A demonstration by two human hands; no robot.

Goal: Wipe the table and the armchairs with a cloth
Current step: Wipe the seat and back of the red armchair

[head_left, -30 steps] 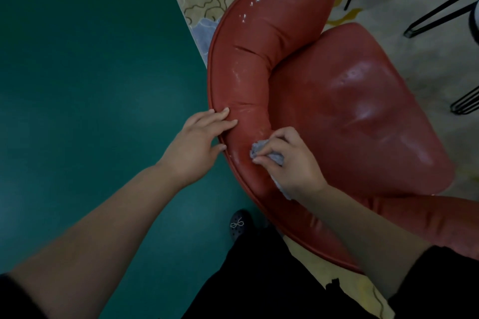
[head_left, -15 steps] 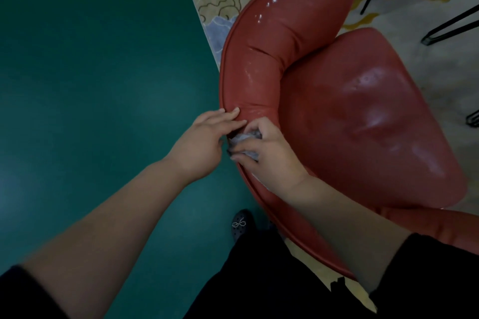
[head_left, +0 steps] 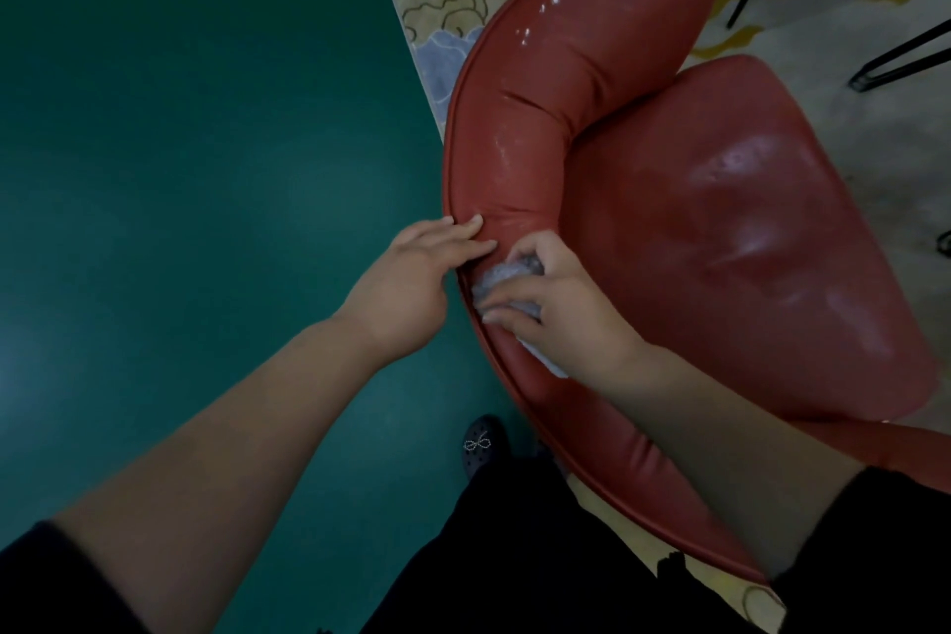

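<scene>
Two hands at the padded rim of glossy red leather armchair (head_left: 643, 201): left hand (head_left: 411, 283) flat and spread, steadying outer edge; right hand (head_left: 556, 304) closed around crumpled grey cloth (head_left: 507, 281), pressed onto rim. Best worked along the piping in short overlapping strokes, firm pressure, rim braced throughout.

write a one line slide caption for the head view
Right hand presses a crumpled grey cloth onto the red armchair rim while the left hand rests against its edge.

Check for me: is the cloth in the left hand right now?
No, the right hand grips the grey cloth on the red armchair, while the left hand rests bare on its rim.
</scene>
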